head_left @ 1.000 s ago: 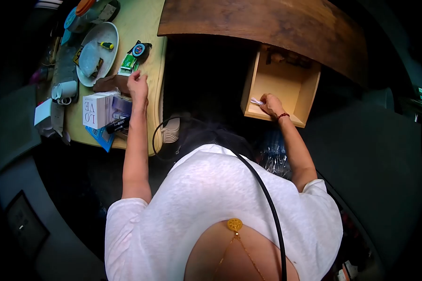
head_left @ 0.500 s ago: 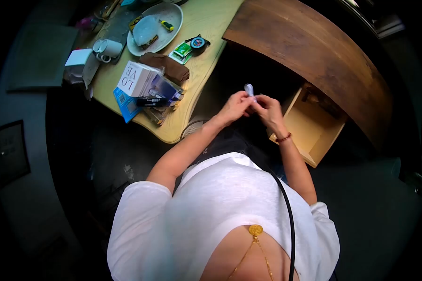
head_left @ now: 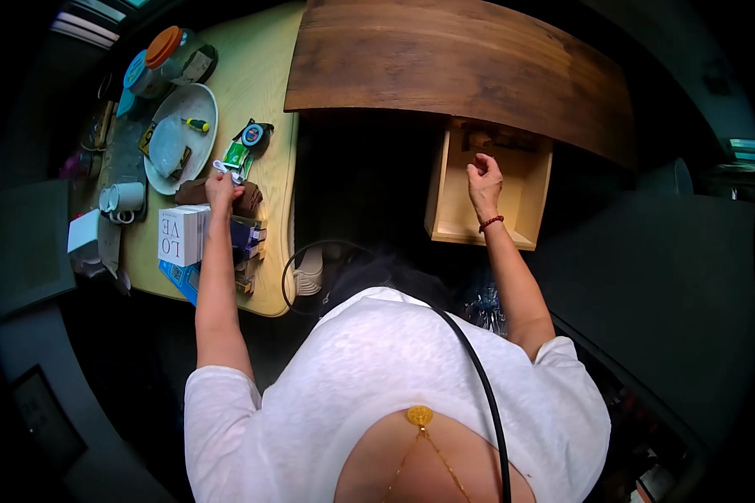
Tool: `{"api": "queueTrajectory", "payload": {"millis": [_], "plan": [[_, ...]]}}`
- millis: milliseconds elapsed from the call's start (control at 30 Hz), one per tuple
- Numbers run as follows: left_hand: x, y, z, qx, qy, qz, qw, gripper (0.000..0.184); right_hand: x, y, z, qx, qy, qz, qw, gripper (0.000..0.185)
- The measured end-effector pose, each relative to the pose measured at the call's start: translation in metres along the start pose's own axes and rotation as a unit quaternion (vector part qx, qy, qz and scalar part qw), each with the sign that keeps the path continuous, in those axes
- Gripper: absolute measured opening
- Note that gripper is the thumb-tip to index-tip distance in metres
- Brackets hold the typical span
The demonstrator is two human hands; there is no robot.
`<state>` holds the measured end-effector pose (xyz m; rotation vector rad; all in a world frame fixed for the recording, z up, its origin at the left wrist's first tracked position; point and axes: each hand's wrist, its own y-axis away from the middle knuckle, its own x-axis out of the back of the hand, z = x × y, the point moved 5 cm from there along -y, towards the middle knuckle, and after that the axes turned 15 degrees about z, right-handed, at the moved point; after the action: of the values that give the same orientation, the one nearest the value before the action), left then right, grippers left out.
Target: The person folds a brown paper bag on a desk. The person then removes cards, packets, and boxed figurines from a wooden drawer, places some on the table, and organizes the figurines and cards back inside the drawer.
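Observation:
My left hand (head_left: 221,191) is closed on a small white bundle (head_left: 225,168), held over the pale table beside a green packet (head_left: 236,156) and a brown cloth (head_left: 248,199). Just below it stands the white box lettered LOVE (head_left: 181,235). My right hand (head_left: 485,180), with a dark red bracelet at the wrist, is raised over the open wooden drawer (head_left: 446,232). Its thumb and fingers are curled, with a gap between them and nothing visible in them. Something brown lies at the drawer's back.
On the pale table (head_left: 264,84) are a round tape (head_left: 252,134), an oval dish (head_left: 206,102) with a screwdriver, a jar with an orange lid (head_left: 164,48) and white cups (head_left: 127,198). A brown wooden top (head_left: 461,59) overhangs the drawer. A black cable crosses my shirt.
The white bundle came out of the drawer in my right hand, met both hands in the middle, and is now in my left hand over the table. My right hand has returned over the drawer.

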<state>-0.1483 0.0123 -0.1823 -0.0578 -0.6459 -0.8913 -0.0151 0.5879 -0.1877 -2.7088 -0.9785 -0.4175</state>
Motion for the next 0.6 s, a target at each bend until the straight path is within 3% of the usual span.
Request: {"api": "queueTrajectory", "payload": {"millis": [33, 100, 133, 200, 233, 267, 300, 333, 367, 400, 433, 600], "plan": [[-0.001, 0.004, 0.006, -0.004, -0.001, -0.005, 1.000, 0.025, 0.012, -0.011, 0.002, 0.019, 0.059, 0.016, 0.998, 0.030], [0.008, 0.011, 0.023, -0.106, -0.194, 0.092, 0.971, 0.029, 0.021, -0.027, 0.007, 0.036, 0.117, 0.037, 0.992, 0.036], [0.003, 0.011, 0.019, -0.110, -0.193, 0.091, 0.971, 0.029, 0.021, -0.033, 0.003, 0.093, 0.152, 0.045, 0.983, 0.039], [-0.011, 0.021, 0.029, -0.396, -0.236, 0.160, 0.872, 0.037, 0.020, -0.045, 0.003, 0.147, 0.187, 0.055, 0.970, 0.043], [-0.030, 0.037, 0.029, -0.305, -0.167, 0.089, 0.933, 0.033, 0.012, -0.049, 0.008, 0.192, 0.247, 0.010, 0.950, 0.046], [-0.050, 0.065, 0.036, -0.320, -0.094, 0.021, 0.943, 0.032, 0.002, -0.053, 0.014, 0.238, 0.304, -0.034, 0.922, 0.048], [-0.073, 0.100, 0.046, -0.336, -0.076, -0.034, 0.938, 0.029, -0.006, -0.059, 0.024, 0.248, 0.333, -0.049, 0.908, 0.039], [-0.095, 0.153, 0.065, -0.250, 0.002, -0.146, 0.957, 0.028, -0.012, -0.068, 0.029, 0.248, 0.332, -0.049, 0.909, 0.039], [-0.124, 0.177, 0.054, -0.254, 0.025, -0.229, 0.939, 0.026, -0.022, -0.074, 0.037, 0.241, 0.379, -0.116, 0.886, 0.034], [-0.138, 0.219, 0.067, -0.204, -0.057, -0.306, 0.928, 0.025, -0.031, -0.076, 0.047, 0.232, 0.423, -0.184, 0.857, 0.029], [-0.155, 0.249, 0.068, -0.165, -0.063, -0.364, 0.915, 0.025, -0.033, -0.077, 0.049, 0.262, 0.421, -0.172, 0.851, 0.020], [-0.217, 0.335, 0.054, -0.154, -0.101, -0.473, 0.862, 0.028, -0.024, -0.065, 0.046, 0.231, 0.367, -0.227, 0.872, 0.027]]}}
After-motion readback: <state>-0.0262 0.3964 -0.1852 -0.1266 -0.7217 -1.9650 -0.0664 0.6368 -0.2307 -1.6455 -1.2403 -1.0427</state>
